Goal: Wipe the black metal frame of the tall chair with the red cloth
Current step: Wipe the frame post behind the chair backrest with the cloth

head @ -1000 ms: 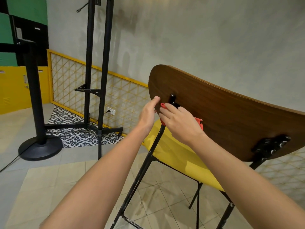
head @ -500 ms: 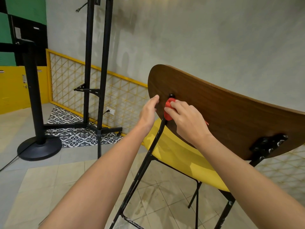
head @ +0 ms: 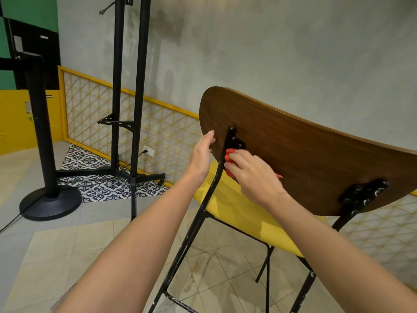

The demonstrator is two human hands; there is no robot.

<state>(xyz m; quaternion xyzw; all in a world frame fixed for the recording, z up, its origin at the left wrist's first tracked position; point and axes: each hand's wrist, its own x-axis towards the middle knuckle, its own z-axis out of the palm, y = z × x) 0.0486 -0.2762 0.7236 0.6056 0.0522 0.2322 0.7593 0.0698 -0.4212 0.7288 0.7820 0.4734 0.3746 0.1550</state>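
The tall chair has a curved brown wooden backrest (head: 304, 154), a yellow seat (head: 239, 213) and a black metal frame (head: 191, 231) with chipped paint. My right hand (head: 252, 175) presses a bunched red cloth (head: 229, 160) against the left rear upright, just below its bracket on the backrest. My left hand (head: 202, 154) rests against the left edge of the backrest, fingers straight and holding nothing. Most of the cloth is hidden under my right hand; a red tip shows behind my wrist. A second black bracket (head: 363, 193) sits at the backrest's right.
A black two-post stand (head: 128, 91) with floor legs rises left of the chair. A black pole on a round base (head: 50, 203) stands at far left. A yellow lattice panel (head: 158, 132) runs along the grey wall, with a socket (head: 149, 151) and plugged cable.
My right hand and the red cloth have slid down the upright from the bracket's top, uncovering the bracket. My left hand has stayed at the backrest's edge.
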